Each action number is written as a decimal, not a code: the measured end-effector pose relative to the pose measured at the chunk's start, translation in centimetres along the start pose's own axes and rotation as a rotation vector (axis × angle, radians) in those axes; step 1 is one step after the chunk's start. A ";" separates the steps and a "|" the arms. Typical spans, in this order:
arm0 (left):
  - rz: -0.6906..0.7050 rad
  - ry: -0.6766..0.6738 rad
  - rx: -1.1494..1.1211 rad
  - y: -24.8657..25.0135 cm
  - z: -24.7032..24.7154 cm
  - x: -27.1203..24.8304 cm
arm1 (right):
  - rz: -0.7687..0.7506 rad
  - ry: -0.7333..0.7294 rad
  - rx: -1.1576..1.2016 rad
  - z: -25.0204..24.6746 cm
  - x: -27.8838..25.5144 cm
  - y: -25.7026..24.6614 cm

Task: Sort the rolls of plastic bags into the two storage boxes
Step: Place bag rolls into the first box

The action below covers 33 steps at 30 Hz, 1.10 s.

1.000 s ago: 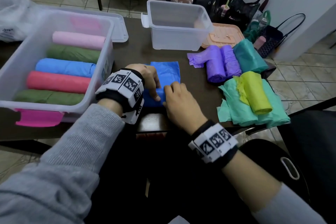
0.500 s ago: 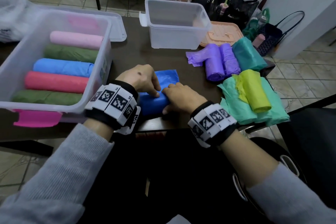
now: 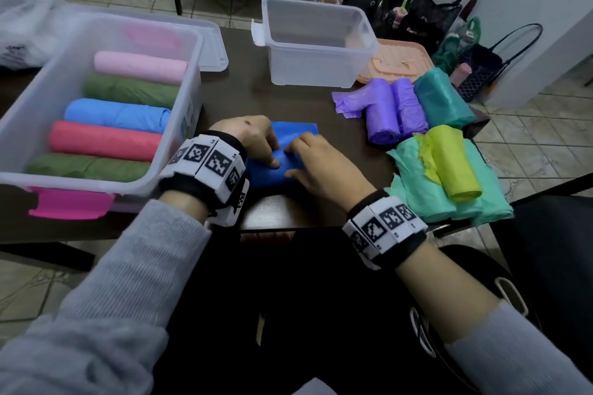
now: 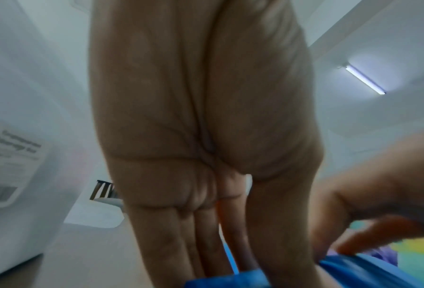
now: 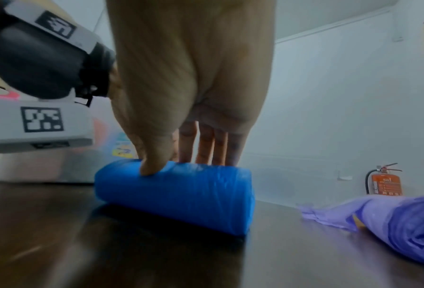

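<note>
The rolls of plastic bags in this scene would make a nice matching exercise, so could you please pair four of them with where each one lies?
Column 1:
1. pink roll
2. blue roll
3. yellow roll
4. purple rolls

Column 2:
A. lying on top of the mint-green bags
B. on the table, beside the teal roll
C. on the table under the left hand and right hand
D. inside the large storage box, at its far end

Pairs: 1-D, 2-C, 3-A, 4-B
</note>
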State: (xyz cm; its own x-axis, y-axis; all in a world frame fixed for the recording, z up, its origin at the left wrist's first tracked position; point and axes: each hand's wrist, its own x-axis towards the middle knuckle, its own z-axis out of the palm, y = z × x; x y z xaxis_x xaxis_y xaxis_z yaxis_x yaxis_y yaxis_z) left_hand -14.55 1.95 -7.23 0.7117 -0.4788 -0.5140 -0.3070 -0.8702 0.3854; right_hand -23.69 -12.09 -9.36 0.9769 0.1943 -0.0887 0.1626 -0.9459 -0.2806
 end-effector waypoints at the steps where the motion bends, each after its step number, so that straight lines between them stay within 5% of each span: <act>1: 0.001 -0.022 -0.007 -0.2 -0.1 0.1 | -0.010 -0.008 0.001 0.4 -0.4 0.1; 4: 0.007 -0.018 -0.036 -0.3 0.0 0.3 | -0.030 -0.023 -0.025 0.9 -0.5 0.3; 9: 0.032 0.292 -0.125 0.2 0.7 -0.8 | -0.008 -0.050 -0.093 0.2 1.5 0.2; 18: 0.056 0.197 -0.149 -0.4 1.4 -1.9 | 0.084 -0.353 0.050 -1.7 2.8 0.6; 27: 0.057 0.187 -0.149 -0.5 1.3 -1.7 | 0.278 -0.433 -0.008 -1.7 4.1 0.5; 33: 0.095 0.197 -0.147 -0.7 1.5 -1.6 | 0.201 -0.360 -0.001 -1.0 3.3 0.2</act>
State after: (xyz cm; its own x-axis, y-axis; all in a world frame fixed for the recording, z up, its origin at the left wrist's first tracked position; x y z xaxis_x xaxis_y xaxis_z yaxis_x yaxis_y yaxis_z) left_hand -16.46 3.14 -7.86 0.7977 -0.5134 -0.3163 -0.2940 -0.7891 0.5393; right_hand -20.27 -11.85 -8.80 0.8784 0.0839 -0.4705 -0.0263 -0.9745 -0.2229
